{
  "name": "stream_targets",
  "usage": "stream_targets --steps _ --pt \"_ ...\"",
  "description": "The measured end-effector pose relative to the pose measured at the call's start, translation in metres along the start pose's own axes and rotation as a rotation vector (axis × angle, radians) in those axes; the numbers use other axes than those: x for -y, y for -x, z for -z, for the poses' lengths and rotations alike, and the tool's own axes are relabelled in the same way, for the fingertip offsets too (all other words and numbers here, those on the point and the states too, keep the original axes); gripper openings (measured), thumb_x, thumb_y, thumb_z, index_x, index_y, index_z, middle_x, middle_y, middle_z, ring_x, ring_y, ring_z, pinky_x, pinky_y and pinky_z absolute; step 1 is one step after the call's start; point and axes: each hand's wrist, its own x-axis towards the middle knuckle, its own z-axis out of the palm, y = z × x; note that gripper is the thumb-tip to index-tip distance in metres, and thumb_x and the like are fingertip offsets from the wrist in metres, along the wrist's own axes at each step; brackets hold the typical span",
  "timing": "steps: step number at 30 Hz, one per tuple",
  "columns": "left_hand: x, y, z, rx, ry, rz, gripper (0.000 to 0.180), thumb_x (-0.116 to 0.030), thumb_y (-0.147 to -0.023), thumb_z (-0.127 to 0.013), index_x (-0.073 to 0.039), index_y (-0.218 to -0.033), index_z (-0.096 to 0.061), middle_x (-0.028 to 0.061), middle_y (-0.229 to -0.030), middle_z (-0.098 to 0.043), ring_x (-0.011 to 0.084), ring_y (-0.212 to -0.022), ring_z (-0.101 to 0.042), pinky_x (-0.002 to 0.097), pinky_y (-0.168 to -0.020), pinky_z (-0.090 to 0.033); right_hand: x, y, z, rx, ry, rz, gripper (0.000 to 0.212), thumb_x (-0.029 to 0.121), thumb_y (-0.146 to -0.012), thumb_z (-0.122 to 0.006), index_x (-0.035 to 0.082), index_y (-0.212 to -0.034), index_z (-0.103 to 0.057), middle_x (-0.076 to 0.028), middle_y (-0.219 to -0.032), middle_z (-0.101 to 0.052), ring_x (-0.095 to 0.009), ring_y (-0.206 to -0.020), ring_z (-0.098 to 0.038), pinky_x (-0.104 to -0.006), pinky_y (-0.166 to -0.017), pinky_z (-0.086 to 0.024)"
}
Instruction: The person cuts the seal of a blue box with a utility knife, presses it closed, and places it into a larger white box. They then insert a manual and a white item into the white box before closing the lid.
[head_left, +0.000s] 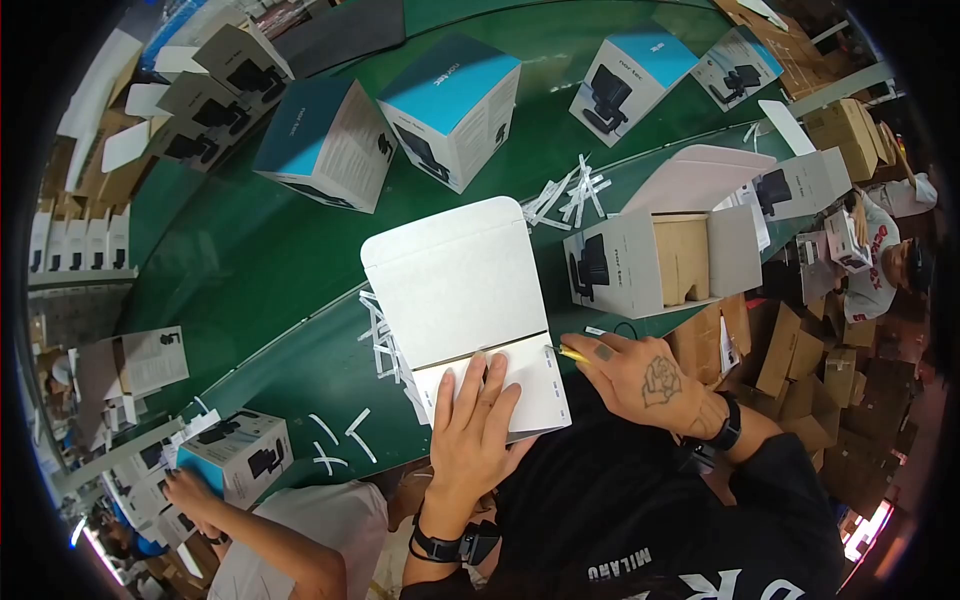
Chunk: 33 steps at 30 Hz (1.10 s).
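The left hand [470,425] lies flat, fingers spread, pressing down on the front flap of a white box [462,300] whose lid stands open; the box sits at the near edge of the green worktop [250,270], right in front of the person. The right hand [640,375] rests just beside the box's right corner, fingers curled around a thin yellow-tipped tool [570,353], though what sort of tool it is cannot be made out. White paper strips [385,340] lie scattered along the box's left side, and another heap of strips [570,195] sits farther back toward the middle of the worktop. To the right, an open grey box with a cardboard insert [660,255] stands near the worktop's edge, and blue-topped boxes [450,105] stand well apart toward the far side. A co-worker's hand [190,490] holds another printed box [240,455] at the near left. The risk, as it looks from here, is that the flap springs up or the box slides toward the edge if the flat palm eases off, since nothing else pins it. The loose strips beside it could also catch under the flap and keep it from lying square.
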Motion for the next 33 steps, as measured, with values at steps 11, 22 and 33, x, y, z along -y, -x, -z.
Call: stream_targets --steps 11,22,33 --pt "0.0 0.004 0.003 0.0 0.043 0.02 0.063 -0.031 -0.077 -0.089 -0.004 -0.127 -0.064 0.0212 -0.156 -0.055 0.0398 -0.15 -0.046 0.0581 -0.124 -0.028 -0.008 -0.005 -0.007 0.023 -0.33 0.024 0.031 0.018 -0.105 -0.06 0.002 -0.13 -0.066 -0.021 -0.087 -0.073 -0.038 -0.073 -0.072 -0.0443 -0.067 -0.056" --pt "-0.001 0.005 0.003 -0.005 0.047 0.019 0.062 -0.031 -0.077 -0.089 -0.004 -0.128 -0.064 0.0211 -0.156 -0.055 0.0401 -0.15 -0.045 0.0583 -0.124 -0.029 -0.005 -0.001 -0.008 0.041 -0.428 -0.06 0.033 0.018 -0.105 -0.059 0.001 -0.133 -0.064 -0.021 -0.085 -0.072 -0.038 -0.073 -0.071 -0.0422 -0.065 -0.055" --pt "0.002 0.004 0.005 -0.004 0.042 0.012 0.061 -0.032 -0.079 -0.087 -0.004 -0.127 -0.064 0.0212 -0.156 -0.055 0.0399 -0.15 -0.045 0.0582 -0.124 -0.029 0.006 0.008 -0.009 -0.109 0.089 0.129 0.038 0.013 -0.099 -0.068 0.009 -0.136 -0.067 -0.012 -0.085 -0.068 -0.029 -0.065 -0.069 -0.0375 -0.057 -0.055"
